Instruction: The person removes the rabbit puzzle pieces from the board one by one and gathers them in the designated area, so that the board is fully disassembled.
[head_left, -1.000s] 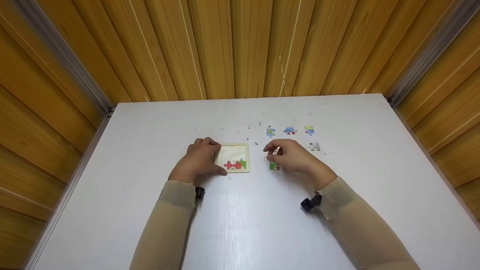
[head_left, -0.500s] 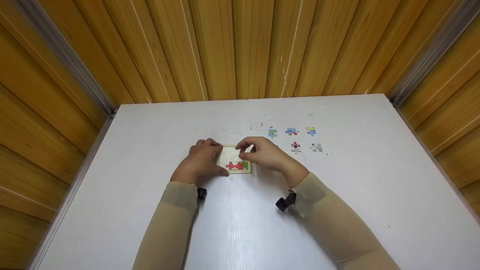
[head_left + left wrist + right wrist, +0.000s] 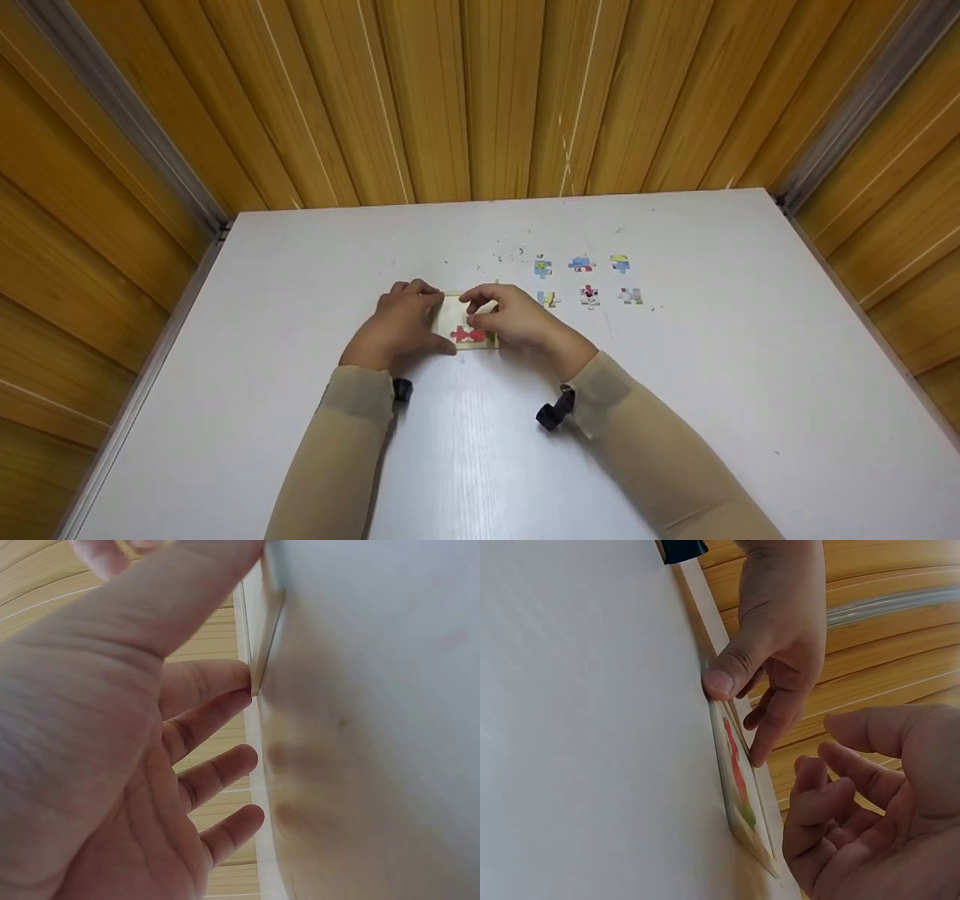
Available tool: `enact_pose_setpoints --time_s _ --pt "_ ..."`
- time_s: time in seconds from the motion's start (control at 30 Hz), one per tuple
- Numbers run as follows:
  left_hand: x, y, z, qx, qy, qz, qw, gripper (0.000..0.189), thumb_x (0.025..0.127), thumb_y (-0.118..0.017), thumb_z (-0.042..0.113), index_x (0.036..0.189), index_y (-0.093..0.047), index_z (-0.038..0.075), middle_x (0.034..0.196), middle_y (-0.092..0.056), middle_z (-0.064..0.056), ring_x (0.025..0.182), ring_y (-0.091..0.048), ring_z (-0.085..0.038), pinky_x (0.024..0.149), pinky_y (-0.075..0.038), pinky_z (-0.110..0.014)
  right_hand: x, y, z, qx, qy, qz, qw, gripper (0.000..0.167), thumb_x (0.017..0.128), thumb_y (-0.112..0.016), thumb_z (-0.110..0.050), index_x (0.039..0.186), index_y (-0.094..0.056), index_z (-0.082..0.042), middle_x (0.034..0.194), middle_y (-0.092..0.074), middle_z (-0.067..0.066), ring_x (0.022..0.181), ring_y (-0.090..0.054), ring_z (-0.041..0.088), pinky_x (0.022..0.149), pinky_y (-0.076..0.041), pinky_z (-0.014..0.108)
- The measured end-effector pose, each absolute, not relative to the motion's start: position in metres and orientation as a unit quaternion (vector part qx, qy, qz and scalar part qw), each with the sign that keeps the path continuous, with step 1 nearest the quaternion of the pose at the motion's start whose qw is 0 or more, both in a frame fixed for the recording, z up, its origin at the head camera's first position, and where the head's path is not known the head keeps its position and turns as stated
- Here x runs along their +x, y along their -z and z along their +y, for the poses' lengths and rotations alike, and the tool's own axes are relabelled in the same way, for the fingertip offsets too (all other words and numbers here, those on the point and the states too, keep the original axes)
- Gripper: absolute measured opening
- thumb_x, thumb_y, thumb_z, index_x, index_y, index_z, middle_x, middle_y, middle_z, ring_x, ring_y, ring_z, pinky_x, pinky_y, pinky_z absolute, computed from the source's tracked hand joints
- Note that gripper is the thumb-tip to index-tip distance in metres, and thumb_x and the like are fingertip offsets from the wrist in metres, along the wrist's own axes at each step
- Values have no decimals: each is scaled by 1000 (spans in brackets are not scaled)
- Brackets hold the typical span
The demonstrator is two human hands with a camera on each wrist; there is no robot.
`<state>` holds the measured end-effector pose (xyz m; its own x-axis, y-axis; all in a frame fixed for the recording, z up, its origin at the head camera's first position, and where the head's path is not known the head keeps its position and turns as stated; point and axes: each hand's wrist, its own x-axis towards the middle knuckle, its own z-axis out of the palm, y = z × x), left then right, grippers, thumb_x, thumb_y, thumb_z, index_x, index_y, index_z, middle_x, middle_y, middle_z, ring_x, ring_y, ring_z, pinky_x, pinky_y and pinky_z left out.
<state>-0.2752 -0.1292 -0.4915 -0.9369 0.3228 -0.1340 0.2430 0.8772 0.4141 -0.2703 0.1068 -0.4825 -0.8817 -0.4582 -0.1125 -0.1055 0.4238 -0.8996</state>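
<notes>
My left hand [image 3: 401,319] grips the left side of a small wooden puzzle tray [image 3: 453,293]. In the left wrist view its index fingertip meets the tray's corner, while the other fingers are spread. Red puzzle pieces [image 3: 468,335] lie along the tray's near edge, with a green piece [image 3: 491,337] at the near right corner. Over the tray's right half is my right hand [image 3: 517,319], thumb and index finger drawn toward each other. The puzzle piece it carried from the table is hidden by the fingers. The right wrist view shows this hand [image 3: 885,802] beside the tray, fingers bent.
Several loose puzzle pieces lie right of the tray in two rows, among them a blue one [image 3: 581,263], a yellow-and-blue one [image 3: 620,263] and a red-and-white one [image 3: 589,295]. Small dark specks dot the white table [image 3: 337,255] behind the tray. Wood-patterned panels [image 3: 465,97] surround it.
My right hand has moved left from a green-and-red piece on the table to over the tray, and that piece has left its spot. The left hand stays at the tray.
</notes>
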Motion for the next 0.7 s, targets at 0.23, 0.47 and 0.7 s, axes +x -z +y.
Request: enact_pose_setpoints --time_s 0.23,0.47,0.7 --pt "-274 493 -130 152 -196 964 97 93 82 -103 47 161 -65 15 161 -59 -8 156 -47 -37 130 -44 -58 -269 492 106 -175 469 848 172 49 104 -76 -14 152 -70 -7 148 -73 16 130 -66 26 112 -53 38" --pt "-273 491 -133 156 -210 960 102 95 82 -103 47 162 -63 14 162 -57 -7 156 -46 -38 129 -45 -59 -268 497 100 -195 409 880 141 48 101 -75 -11 149 -73 -8 141 -71 17 122 -66 28 114 -54 48" --pt "-274 492 -133 157 -213 959 101 92 82 -103 46 160 -66 15 161 -59 -8 155 -47 -38 128 -45 -60 -264 501 96 -223 353 900 122 46 101 -74 -10 147 -75 -9 136 -67 17 112 -67 26 104 -56 43"
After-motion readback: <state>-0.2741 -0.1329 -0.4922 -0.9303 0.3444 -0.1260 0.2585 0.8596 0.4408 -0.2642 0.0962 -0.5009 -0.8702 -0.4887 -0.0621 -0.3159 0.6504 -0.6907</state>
